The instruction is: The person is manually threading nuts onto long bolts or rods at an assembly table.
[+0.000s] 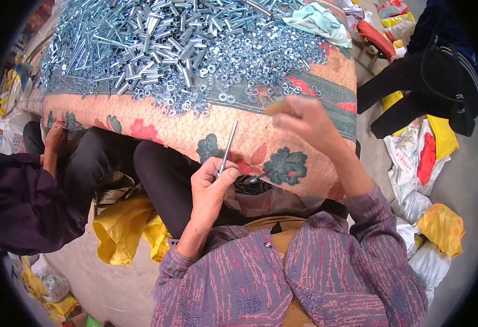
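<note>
My left hand (209, 188) is closed, thumb against fingers, around a slim silver bolt (229, 140) that points up and away from me. Its lower end disappears into my grip. Over the near right part of the cloth, my right hand (307, 122) is raised and smeared by motion. A yellowish patch (276, 107) shows at its fingertips; whether it is a finger cover or something held, I cannot make out. Just beyond lie loose flat washers (231, 98), and farther back a heap of metal sleeves (179, 52). Long thin bolts (86, 54) are piled at the left.
A flowered cloth (168, 117) covers the work surface. On its far right lies a pale blue rag (318, 24). Another person's hand (55, 140) rests by the left edge. Dark-trousered legs (413, 82) and bags (440, 226) are at right; a yellow sack (122, 229) lies below left.
</note>
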### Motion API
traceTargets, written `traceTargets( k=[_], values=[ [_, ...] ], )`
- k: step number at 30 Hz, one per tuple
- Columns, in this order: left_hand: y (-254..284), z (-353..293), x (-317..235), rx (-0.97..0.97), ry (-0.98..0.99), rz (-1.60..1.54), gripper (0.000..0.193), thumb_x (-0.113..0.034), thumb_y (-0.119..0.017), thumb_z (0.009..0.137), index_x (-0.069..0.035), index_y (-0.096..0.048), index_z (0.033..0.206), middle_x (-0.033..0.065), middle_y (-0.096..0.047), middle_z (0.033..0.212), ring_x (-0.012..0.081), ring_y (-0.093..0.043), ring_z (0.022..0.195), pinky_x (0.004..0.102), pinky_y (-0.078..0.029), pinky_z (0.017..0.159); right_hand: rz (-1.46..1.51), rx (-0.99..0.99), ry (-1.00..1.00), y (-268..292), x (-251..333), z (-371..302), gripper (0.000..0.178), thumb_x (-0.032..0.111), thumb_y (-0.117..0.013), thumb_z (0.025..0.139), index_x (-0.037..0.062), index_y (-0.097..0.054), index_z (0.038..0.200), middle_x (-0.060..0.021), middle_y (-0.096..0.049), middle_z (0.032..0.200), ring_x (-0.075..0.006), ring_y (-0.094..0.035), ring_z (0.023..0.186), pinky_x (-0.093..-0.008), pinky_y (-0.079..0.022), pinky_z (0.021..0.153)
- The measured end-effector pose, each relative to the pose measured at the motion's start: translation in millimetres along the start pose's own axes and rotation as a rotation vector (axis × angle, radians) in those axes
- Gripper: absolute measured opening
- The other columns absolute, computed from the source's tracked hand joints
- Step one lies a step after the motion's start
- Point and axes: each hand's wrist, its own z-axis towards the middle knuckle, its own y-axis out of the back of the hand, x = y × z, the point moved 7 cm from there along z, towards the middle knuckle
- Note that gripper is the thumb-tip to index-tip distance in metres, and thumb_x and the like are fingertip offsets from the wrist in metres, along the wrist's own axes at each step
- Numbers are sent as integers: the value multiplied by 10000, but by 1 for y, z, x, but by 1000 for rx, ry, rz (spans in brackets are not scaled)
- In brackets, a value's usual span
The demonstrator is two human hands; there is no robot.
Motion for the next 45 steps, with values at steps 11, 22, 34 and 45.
traceTargets(
  k=[11, 22, 34, 45],
  values=[
    [-2, 16, -2, -93, -42, -120, 119, -152, -580, 946, -35, -602, 947, -70, -449, 624, 0, -321, 462, 161, -221, 409, -681, -407, 237, -1, -1, 55, 155, 180, -649, 810, 40, -595, 848, -133, -584, 864, -323, -607, 840, -440, -475, 717],
    [-20, 25, -12, -13, -135, 139, 253, -179, -495, 979, -1, -608, 1119, -55, -463, 631, 2, -340, 492, 156, -247, 438, -531, -397, 290, 21, 2, 31, 112, 114, -621, 813, 13, -639, 859, -154, -608, 752, -308, -598, 715, -405, -456, 661],
    [-20, 27, -7, -25, -61, 84, 223, -147, -524, 968, 1, -625, 1101, -53, -486, 650, 0, -382, 528, 163, -284, 463, -712, -381, 275, 7, -3, 33, 106, 132, -613, 830, 47, -617, 894, -134, -607, 823, -335, -611, 798, -434, -473, 699],
    [-21, 25, -6, -21, -91, 75, 226, -174, -536, 961, -6, -627, 1082, -44, -496, 632, 4, -355, 478, 155, -253, 431, -776, -259, 255, 6, -4, 49, 172, 125, -588, 848, 50, -510, 981, -188, -571, 921, -412, -595, 904, -505, -470, 735]
  ],
)
